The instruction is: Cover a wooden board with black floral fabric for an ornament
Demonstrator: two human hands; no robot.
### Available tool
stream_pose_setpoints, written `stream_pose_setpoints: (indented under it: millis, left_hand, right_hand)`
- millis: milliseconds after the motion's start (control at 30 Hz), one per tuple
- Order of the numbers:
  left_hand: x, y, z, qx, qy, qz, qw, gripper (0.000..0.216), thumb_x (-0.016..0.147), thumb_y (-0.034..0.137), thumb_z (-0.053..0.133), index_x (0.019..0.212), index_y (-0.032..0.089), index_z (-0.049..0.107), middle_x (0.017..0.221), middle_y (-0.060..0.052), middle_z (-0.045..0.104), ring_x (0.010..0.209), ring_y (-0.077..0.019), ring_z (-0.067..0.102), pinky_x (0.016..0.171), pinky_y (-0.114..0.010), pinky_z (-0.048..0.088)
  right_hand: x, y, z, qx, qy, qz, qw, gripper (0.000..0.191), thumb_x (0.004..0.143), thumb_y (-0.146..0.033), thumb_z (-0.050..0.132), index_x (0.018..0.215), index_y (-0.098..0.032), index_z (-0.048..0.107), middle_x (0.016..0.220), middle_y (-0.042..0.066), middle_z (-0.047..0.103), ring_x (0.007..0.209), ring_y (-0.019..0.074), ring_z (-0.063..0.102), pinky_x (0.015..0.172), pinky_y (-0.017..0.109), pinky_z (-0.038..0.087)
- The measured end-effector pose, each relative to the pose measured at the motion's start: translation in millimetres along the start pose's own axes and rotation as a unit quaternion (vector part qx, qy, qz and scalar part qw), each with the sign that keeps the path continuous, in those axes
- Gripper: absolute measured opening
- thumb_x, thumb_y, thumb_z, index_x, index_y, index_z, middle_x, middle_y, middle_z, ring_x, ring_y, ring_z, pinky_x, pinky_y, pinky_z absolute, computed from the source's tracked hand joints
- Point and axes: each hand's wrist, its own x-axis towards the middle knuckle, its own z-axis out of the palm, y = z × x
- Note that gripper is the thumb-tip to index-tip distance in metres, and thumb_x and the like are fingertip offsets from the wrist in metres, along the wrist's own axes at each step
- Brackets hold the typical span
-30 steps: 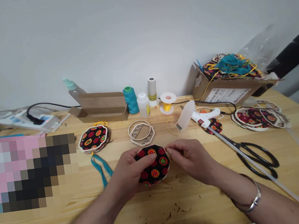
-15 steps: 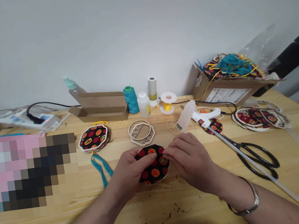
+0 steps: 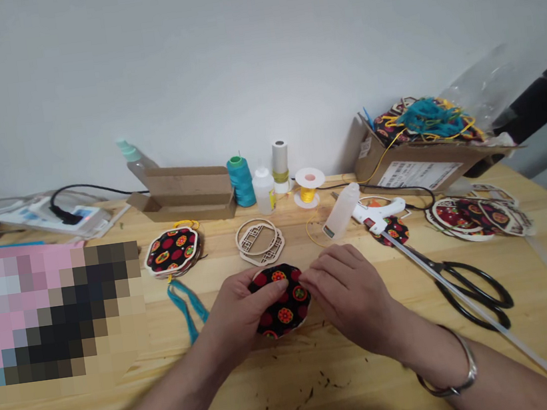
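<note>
My left hand (image 3: 240,313) grips a round piece covered in black fabric (image 3: 285,316) with red and orange flower dots, thumb lying across its face and fingers underneath. At the piece's upper right edge, my right hand (image 3: 348,292) pinches with thumb and fingertips pressed together; the fingertips partly hide the edge there. Just beyond the hands lie thin wooden lattice frames (image 3: 260,242), one round and one lobed. To the left is a finished-looking lobed fabric ornament (image 3: 173,250) with a teal tassel (image 3: 188,303).
A clear glue bottle (image 3: 341,213) and white glue gun (image 3: 378,215) lie behind my right hand, with black scissors (image 3: 473,289) to the right. Teal thread (image 3: 241,181), a yellow spool (image 3: 308,193) and cardboard boxes (image 3: 191,192) line the wall. Dark scraps (image 3: 311,393) litter the front.
Both hands keep nearly the same hold on the fabric piece. The whole view has shifted very slightly.
</note>
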Motion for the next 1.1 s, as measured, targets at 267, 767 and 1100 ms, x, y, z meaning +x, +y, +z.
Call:
stream_pose_setpoints:
  millis: [267,767,1100]
  left_hand:
    - [-0.4,0.9,0.0,-0.008,0.003,-0.007,1.0,0.019,0.065,0.025,0.073,0.079,0.014,0.067,0.066,-0.002,0.07,0.062,-0.0177,0.065,0.061,-0.027,0.051]
    - [1.4,3.0,0.5,-0.067,0.066,0.002,0.996,0.024,0.064,0.025,0.073,0.083,0.014,0.065,0.069,-0.005,0.072,0.061,-0.0206,0.068,0.057,-0.031,0.055]
    - [1.3,3.7,0.7,-0.083,0.012,0.008,0.996,0.02,0.068,0.023,0.071,0.084,0.013,0.066,0.071,-0.006,0.072,0.063,-0.0204,0.067,0.055,-0.031,0.054]
  right_hand:
    - [4.3,-0.4,-0.7,0.007,0.001,0.015,1.0,0.017,0.087,-0.015,0.045,0.077,-0.015,0.059,0.072,0.005,0.059,0.072,0.0172,0.046,0.066,0.032,0.038]
    - [8.4,6.2,-3.6,0.312,-0.077,0.29,0.902,0.018,0.085,-0.028,0.048,0.081,-0.018,0.063,0.071,0.0,0.062,0.064,0.0116,0.053,0.059,0.023,0.04]
    - [13.0,3.9,-3.9,0.415,-0.109,0.348,0.833,0.015,0.077,-0.027,0.057,0.072,-0.015,0.064,0.063,-0.001,0.06,0.057,0.0098,0.048,0.054,0.022,0.038]
